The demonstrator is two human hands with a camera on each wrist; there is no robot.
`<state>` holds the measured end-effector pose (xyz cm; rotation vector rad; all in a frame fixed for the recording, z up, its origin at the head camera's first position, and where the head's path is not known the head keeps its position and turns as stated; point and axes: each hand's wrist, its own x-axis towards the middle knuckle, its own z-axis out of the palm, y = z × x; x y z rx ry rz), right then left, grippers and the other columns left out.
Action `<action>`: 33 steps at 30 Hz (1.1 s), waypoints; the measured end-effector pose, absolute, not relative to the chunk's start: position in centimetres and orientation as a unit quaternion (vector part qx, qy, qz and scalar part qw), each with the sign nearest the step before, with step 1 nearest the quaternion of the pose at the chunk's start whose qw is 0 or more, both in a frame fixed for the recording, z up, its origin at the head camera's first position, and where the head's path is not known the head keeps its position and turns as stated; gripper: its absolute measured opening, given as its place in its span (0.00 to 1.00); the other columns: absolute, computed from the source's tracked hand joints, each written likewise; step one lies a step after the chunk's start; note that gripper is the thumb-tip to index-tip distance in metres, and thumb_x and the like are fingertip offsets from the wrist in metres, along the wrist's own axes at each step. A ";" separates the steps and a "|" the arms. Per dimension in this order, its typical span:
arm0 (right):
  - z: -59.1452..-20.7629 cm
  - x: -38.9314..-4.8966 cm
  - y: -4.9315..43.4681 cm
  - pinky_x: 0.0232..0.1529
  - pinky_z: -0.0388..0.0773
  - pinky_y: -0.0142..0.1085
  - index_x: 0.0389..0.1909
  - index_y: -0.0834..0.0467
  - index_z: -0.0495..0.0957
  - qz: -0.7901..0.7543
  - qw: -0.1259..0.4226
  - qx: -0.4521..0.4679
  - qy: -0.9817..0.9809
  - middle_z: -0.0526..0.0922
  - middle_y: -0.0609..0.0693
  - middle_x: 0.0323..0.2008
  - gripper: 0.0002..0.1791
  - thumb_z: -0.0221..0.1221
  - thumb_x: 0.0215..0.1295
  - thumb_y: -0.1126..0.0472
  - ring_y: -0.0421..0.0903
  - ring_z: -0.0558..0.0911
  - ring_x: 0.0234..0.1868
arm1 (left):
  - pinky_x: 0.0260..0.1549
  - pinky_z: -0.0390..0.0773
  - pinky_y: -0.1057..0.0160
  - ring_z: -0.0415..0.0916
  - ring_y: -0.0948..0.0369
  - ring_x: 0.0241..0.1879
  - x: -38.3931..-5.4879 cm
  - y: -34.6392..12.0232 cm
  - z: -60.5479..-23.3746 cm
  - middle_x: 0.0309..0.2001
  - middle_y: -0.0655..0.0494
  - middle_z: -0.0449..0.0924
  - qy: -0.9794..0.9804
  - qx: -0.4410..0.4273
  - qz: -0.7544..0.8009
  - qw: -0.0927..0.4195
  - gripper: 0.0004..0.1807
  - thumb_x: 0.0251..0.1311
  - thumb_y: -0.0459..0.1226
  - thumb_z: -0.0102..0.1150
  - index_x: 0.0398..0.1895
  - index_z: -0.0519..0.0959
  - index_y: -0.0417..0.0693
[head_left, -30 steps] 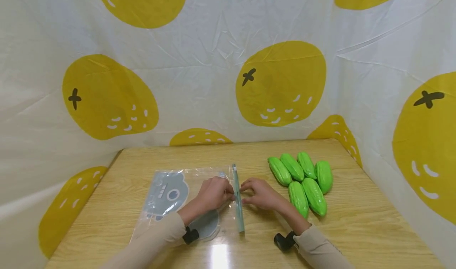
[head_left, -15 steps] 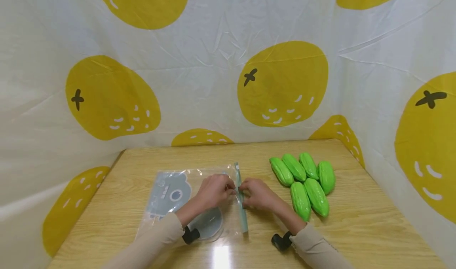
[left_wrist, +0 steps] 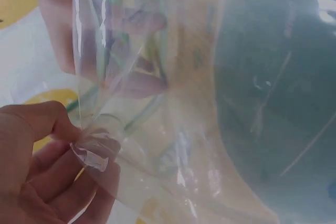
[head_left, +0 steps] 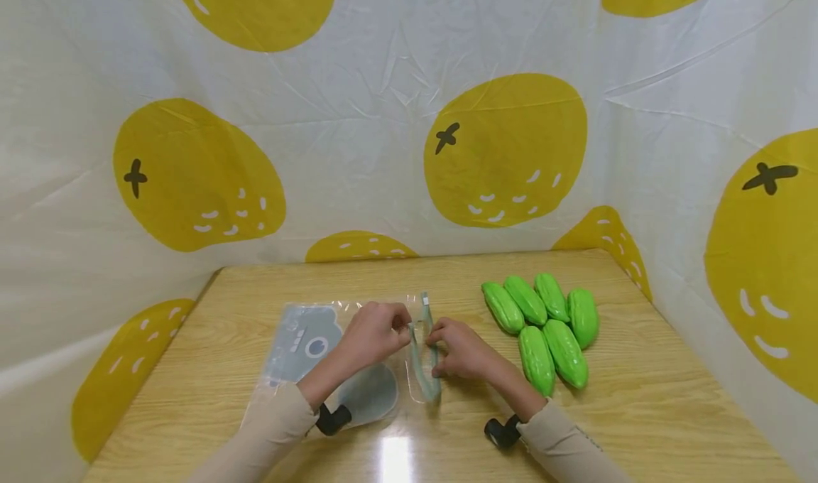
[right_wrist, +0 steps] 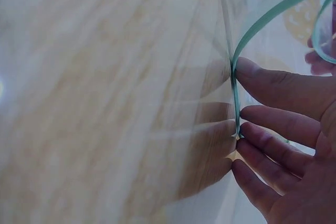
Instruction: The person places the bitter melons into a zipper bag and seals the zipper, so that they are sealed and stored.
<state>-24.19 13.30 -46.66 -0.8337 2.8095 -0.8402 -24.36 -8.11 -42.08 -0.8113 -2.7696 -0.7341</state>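
Note:
A clear plastic zip bag [head_left: 402,391] with a grey-blue cartoon print lies on the table, its mouth toward the right. My left hand [head_left: 378,330] pinches one side of the mouth between thumb and fingers; the left wrist view shows the crumpled film in the left hand's grip [left_wrist: 63,166]. Its green zip strip [head_left: 418,359] bows away from the other strip, leaving a gap. My right hand [head_left: 463,351] rests with spread fingertips against the other strip. In the right wrist view, the thumb and fingers [right_wrist: 262,148] line up along that green strip [right_wrist: 235,95].
Several glossy green cucumber-like pieces [head_left: 552,334] lie grouped right of my right hand. The wooden table [head_left: 645,412] meets a white curtain [head_left: 358,163] with yellow fruit prints at the back and sides.
My left hand has moved left and up, drawing its side of the bag's mouth away from the other strip. The mouth has parted. My right hand stays near the strip.

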 end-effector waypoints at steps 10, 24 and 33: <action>-46.6 -24.2 13.5 0.59 0.81 0.54 0.50 0.66 0.86 -0.276 0.057 -0.272 0.920 0.82 0.58 0.52 0.28 0.81 0.44 0.65 0.57 0.81 0.55 | 0.25 0.80 0.72 0.81 0.71 0.25 -24.8 -8.6 -41.0 0.26 0.59 0.88 -0.897 -0.298 -0.324 0.044 0.06 0.57 0.34 0.75 0.28 0.85 0.49; -46.5 -24.2 13.3 0.62 0.80 0.55 0.49 0.67 0.86 -0.284 0.069 -0.264 0.919 0.82 0.59 0.53 0.27 0.81 0.45 0.65 0.57 0.81 0.56 | 0.32 0.84 0.68 0.84 0.67 0.30 -24.9 -9.5 -39.2 0.33 0.55 0.90 -0.892 -0.286 -0.349 0.015 0.04 0.61 0.32 0.69 0.38 0.90 0.45; -46.5 -24.2 13.5 0.63 0.78 0.56 0.51 0.67 0.85 -0.284 0.071 -0.258 0.921 0.80 0.59 0.54 0.28 0.80 0.46 0.65 0.59 0.80 0.57 | 0.29 0.82 0.70 0.84 0.68 0.29 -25.1 -9.6 -39.2 0.31 0.59 0.90 -0.886 -0.296 -0.354 0.046 0.02 0.59 0.34 0.74 0.33 0.90 0.46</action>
